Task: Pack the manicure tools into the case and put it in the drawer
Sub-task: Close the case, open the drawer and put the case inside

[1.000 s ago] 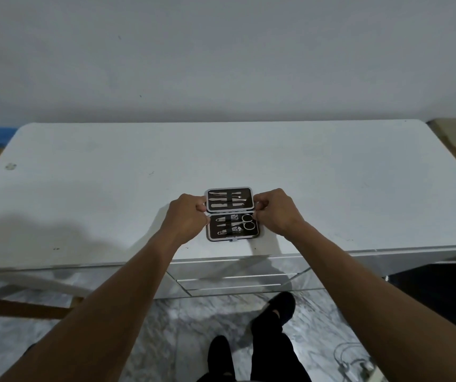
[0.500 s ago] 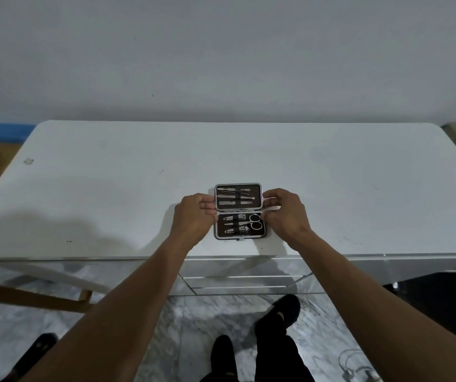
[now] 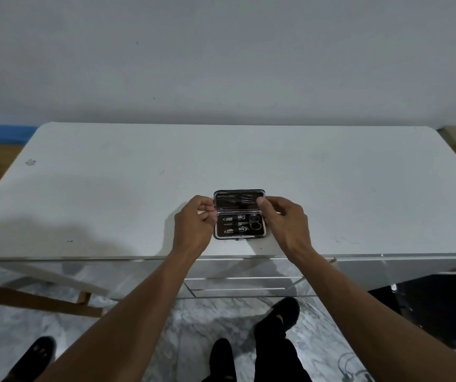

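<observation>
- Plainly, in the head view, a black manicure case [image 3: 239, 215] lay open on the white worktop [image 3: 331, 188], close to the middle of its near edge.
- Its lid [image 3: 237, 201] rose at a slant from the far side of the base, and the thin metal tools strapped inside it were blurred.
- The base [image 3: 239, 237] lay flat on the worktop. It held small scissors [image 3: 255, 222] at its right end and short metal tools [image 3: 232, 224] in rows to their left.
- The left hand [image 3: 193, 224] had its fingers curled, and their tips pinched the lid's left edge.
- The right hand [image 3: 284, 219] gripped the lid's right edge, with the thumb laid on the rim and the fingers curled behind it.
- Whether the case or the tools bore any lettering or a brand could not be told at this size.
- A pale drawer front [image 3: 243, 283] showed below the worktop's near edge, directly under the case.
- Black shoes [image 3: 282, 312] stood on a grey marbled floor [image 3: 166, 340] beneath it.
</observation>
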The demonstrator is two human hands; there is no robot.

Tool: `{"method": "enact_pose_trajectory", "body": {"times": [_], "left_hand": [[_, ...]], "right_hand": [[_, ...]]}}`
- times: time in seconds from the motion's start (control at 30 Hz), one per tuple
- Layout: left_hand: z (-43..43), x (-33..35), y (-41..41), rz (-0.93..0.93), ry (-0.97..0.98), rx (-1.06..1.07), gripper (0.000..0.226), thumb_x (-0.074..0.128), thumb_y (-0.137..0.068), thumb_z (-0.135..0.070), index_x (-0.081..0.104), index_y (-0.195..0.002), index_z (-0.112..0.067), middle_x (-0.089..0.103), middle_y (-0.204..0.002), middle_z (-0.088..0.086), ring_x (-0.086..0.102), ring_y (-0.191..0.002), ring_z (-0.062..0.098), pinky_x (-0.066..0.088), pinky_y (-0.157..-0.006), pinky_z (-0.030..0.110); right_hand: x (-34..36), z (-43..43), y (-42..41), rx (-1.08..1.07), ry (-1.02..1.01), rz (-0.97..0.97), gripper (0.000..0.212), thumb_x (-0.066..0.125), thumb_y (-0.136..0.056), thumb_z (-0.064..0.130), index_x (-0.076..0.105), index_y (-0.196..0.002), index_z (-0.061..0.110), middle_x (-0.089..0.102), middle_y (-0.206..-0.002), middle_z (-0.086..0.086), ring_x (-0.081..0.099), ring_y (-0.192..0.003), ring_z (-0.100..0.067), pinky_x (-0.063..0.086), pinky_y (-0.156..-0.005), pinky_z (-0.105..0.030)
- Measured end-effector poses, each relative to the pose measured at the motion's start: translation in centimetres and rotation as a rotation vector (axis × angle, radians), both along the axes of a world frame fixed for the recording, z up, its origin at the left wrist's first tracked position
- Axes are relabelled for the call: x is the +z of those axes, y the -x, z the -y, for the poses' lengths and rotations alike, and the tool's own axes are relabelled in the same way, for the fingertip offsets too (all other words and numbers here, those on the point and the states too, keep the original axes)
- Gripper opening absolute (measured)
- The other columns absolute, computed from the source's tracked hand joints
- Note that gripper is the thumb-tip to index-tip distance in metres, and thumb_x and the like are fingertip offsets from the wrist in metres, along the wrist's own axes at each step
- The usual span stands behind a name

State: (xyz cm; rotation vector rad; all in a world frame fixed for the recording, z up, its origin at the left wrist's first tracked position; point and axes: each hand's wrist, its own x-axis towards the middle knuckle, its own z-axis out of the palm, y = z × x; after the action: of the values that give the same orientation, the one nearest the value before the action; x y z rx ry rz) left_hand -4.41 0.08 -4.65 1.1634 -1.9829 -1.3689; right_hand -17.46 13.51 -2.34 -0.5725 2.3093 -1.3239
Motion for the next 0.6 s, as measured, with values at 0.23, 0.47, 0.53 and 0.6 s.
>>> {"method": "enact_pose_trajectory", "body": {"times": [0.23,0.47,0.53,0.6], "left_hand": [[-0.9,0.3,-0.6,-0.071,-0.069,0.034,0.020,0.066,-0.085,-0.044,0.070,-0.083,-0.024,0.071,-0.088,-0.010,0.067,-0.090,0.007,0.051,-0.081,0.022],[-1.0,1.4,-1.1,-0.013,-0.062,0.018,0.012,0.068,-0.088,-0.032,0.076,-0.093,-0.025,0.073,-0.088,-0.016,0.065,-0.083,-0.003,0.053,-0.084,0.025],[-0.9,1.3,-1.5,0.017,-0.034,-0.031,0.020,0.069,-0.087,-0.027,0.074,-0.106,-0.021,0.072,-0.095,-0.016,0.064,-0.088,-0.006,0.050,-0.085,0.017],[-0.8,1.0,-1.9,0.047,-0.004,-0.076,0.027,0.071,-0.086,-0.022,0.071,-0.113,-0.020,0.071,-0.100,-0.013,0.064,-0.092,-0.005,0.048,-0.083,0.011]], "right_hand": [[-0.3,-0.3,-0.3,-0.093,0.029,0.054,0.048,0.054,-0.081,0.068,0.069,-0.079,0.023,0.074,-0.079,0.004,0.072,-0.080,-0.015,0.057,-0.084,-0.042],[0.3,-1.3,-0.5,0.027,0.014,0.047,0.028,0.064,-0.088,0.042,0.075,-0.099,0.019,0.075,-0.093,0.007,0.067,-0.087,-0.007,0.046,-0.079,-0.021],[0.1,-1.7,-0.6,0.077,-0.022,0.007,0.028,0.065,-0.088,0.038,0.074,-0.107,0.019,0.074,-0.101,0.008,0.066,-0.093,-0.006,0.047,-0.083,-0.018],[-0.1,-1.9,-0.8,0.115,-0.048,-0.033,0.029,0.068,-0.088,0.032,0.071,-0.113,0.018,0.072,-0.105,0.010,0.064,-0.097,-0.002,0.046,-0.087,-0.012]]}}
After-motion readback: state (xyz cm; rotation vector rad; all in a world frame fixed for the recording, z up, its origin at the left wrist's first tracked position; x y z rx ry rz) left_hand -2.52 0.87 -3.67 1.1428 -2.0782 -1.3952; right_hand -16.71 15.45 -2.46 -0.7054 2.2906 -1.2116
